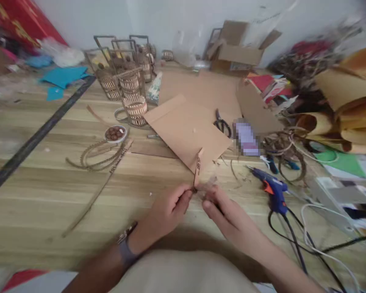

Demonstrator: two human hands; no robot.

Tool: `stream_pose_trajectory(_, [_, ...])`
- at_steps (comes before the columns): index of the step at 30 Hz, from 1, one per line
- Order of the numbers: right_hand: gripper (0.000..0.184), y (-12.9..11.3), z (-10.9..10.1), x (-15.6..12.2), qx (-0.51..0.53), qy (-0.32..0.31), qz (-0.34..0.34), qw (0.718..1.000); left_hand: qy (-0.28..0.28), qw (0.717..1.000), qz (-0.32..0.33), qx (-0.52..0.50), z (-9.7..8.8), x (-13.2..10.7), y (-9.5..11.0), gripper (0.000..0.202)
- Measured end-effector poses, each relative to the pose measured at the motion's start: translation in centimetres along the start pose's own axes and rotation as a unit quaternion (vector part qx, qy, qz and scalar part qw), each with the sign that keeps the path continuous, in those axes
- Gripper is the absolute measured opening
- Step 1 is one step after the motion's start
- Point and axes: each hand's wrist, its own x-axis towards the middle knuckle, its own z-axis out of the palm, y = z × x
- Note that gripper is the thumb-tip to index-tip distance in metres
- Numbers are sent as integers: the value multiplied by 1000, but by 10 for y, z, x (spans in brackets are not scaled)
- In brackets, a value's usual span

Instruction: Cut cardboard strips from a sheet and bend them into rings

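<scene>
My left hand (167,211) pinches the lower end of a narrow brown strip (197,167) that stands upright above the wooden floor. A watch sits on that wrist. Close on its right, my right hand (224,209) has its fingers closed by the strip's base; what it holds is blurred. A tilted sheet of cardboard (186,128) lies just beyond both hands.
A blue glue gun (273,189) with black cable lies right of my hands. Scissors (222,123) rest on the cardboard's far edge. Several woven baskets (125,81) stand at the back, a small bowl of brown beads (116,133) and coiled strips (99,158) to the left, an open box (234,51) behind.
</scene>
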Motion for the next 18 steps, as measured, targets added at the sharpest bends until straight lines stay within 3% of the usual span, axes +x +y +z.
stream_pose_trajectory(5, [45,-5,-10,-3,150,-58,55,985,-8,1000,-5,-13,-1,-2,-4,30])
stream_pose_trajectory(7, [46,-2,-13,-5,141,-64,41,987,3,1000,-15,-25,-1,-1,-5,31])
stream_pose_trajectory(11, [25,18,-4,-11,-77,-34,-23,996,37,998,-45,-32,-2,2,-4,30])
stream_pose_trajectory(15, [11,45,20,-14,-291,1,-100,952,38,996,-59,-51,-2,2,1,31])
stream_pose_trajectory(18, [10,51,29,-13,-355,44,-169,918,36,996,-62,-59,-1,1,2,30])
